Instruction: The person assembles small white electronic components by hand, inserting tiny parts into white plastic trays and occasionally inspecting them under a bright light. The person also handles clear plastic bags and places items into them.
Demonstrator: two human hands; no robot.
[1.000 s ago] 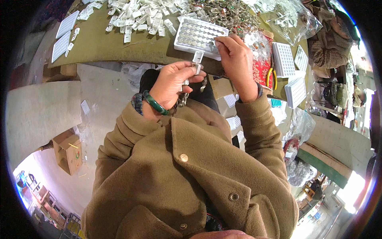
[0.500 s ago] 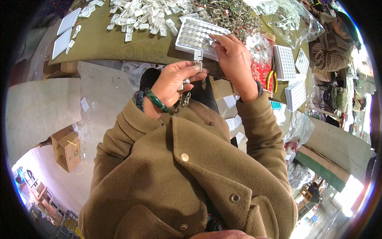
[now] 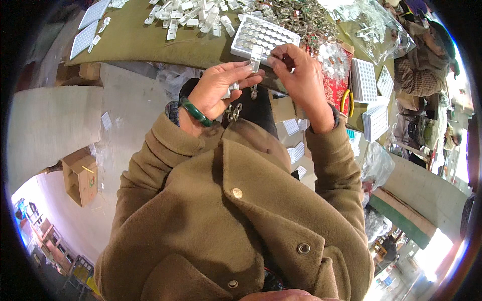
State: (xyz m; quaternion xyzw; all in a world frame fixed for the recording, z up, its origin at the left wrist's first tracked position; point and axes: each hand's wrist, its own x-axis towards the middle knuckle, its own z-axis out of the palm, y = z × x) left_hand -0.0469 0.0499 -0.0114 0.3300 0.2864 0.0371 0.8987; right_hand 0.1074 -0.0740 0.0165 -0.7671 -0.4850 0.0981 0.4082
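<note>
- One white rectangular plastic case (image 3: 256, 58), upper centre, grasped by left hand (image 3: 217, 86).
- Right hand (image 3: 304, 75), fingers curled; cannot tell whether gripping.
- White plastic tray (image 3: 241, 52) above.

White glare burns out patches at lower left and right, fringed purple-blue near the rim. The table (image 3: 145, 47) is brightly lit; soft shadow falls across the coat (image 3: 216, 215). Straight edges bow; all 4 corners go black.
</note>
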